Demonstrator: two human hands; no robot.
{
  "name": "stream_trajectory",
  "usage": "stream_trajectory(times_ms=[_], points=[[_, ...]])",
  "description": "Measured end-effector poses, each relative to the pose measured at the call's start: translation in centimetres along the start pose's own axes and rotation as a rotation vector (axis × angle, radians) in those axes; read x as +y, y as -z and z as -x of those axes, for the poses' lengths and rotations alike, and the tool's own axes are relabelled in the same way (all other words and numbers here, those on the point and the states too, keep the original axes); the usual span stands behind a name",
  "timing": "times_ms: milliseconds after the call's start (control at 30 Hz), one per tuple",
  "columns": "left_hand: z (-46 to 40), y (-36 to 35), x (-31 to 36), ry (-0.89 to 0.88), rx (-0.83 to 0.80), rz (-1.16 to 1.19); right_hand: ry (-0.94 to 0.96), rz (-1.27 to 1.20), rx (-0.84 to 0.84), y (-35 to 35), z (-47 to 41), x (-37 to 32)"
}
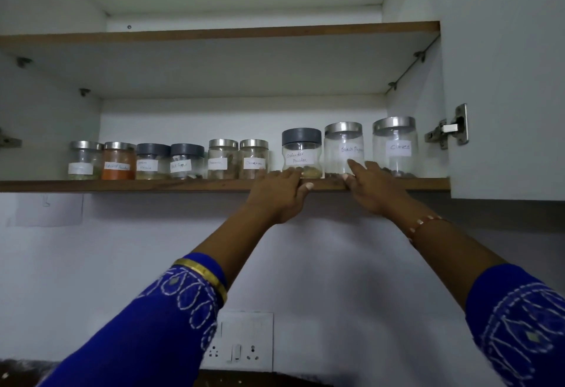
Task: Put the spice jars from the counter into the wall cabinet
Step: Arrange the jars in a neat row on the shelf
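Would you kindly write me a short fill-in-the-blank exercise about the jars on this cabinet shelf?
1. The jar at the far right of the lower shelf is labelled ____.
2. The Coriander Powder jar has a ____ lid, unlike the steel lids on both its neighbours.
3. The right hand touches the jar labelled ____.
4. The jar with the orange-red powder stands ____ from the left.

Missing words: Cloves; grey; Black Pepper; second
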State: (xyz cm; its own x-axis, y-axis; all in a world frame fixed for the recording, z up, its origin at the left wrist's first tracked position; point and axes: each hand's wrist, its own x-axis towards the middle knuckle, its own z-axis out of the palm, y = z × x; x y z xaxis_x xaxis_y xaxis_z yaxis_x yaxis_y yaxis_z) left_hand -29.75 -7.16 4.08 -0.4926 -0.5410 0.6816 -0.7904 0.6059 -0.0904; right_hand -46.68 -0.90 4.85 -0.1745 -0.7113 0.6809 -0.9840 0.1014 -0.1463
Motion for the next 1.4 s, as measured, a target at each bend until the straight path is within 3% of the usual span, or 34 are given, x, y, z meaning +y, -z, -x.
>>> stream_trajectory(times_ms=[200,333,433,1133,1400], points=[[-3.2,1.4,1.9,0.056,-0.289,0.172,-0.053,-0.168,-0.136,1.4,-2.9,0.1],[-4.8,2.2,2.3,0.117,-0.438,0.282,-0.051,-0.123,-0.193,1.2,-4.1,-0.1],[-5.8,2.3,2.0,0.152,-0.492,0.236,-0.075,-0.044,-0.222,0.6,-5.0,-0.4],[-8.8,2.0,0.2,0.392,-0.558,0.570,-0.076,0.062,-0.557,-0.3,-10.1,-1.6],[-10.7,0.6,-1.1,0.387,-0.565,0.476,-0.096,0.032,-0.579,-2.1,-12.7,-0.9]])
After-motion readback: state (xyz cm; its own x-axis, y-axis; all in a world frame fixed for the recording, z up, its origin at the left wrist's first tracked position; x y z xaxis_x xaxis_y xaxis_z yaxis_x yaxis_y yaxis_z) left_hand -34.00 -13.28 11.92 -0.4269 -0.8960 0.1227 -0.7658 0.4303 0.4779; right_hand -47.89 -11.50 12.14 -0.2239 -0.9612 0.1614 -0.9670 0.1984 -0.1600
